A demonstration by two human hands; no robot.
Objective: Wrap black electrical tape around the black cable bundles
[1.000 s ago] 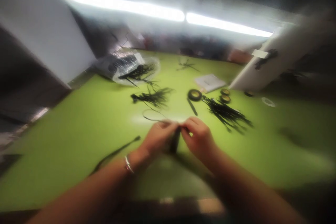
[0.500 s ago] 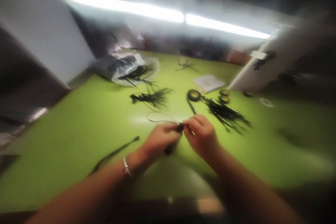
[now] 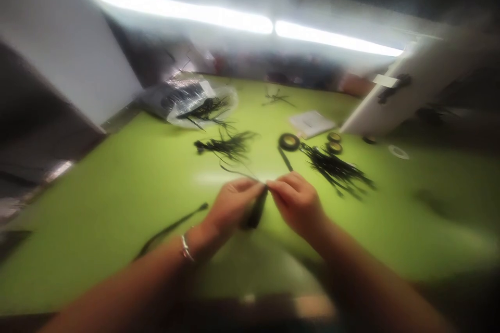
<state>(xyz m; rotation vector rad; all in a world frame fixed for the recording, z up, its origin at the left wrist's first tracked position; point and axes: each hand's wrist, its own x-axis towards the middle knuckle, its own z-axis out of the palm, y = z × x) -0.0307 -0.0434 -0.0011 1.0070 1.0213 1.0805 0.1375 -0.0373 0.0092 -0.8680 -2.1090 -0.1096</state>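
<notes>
Above the green smooth table (image 3: 128, 182), near the middle of its near edge, one dark elongated piece (image 3: 255, 210) is held between two hands. By the left hand (image 3: 234, 205) it is gripped with narrow, closed fingers; its upper end is pinched by the fingertips of the right hand (image 3: 295, 195). Beyond the left hand, one thin black curved cord (image 3: 232, 170) is seen. Two bundles of thin black cords are laid out, one left of the middle (image 3: 224, 144), one towards the right edge (image 3: 336, 166). Beside the latter, three rolls of black tape with yellowish cores are counted: one larger (image 3: 289, 149), two smaller (image 3: 335, 147). One transparent plastic bag (image 3: 183, 94) is placed at the far left corner.
</notes>
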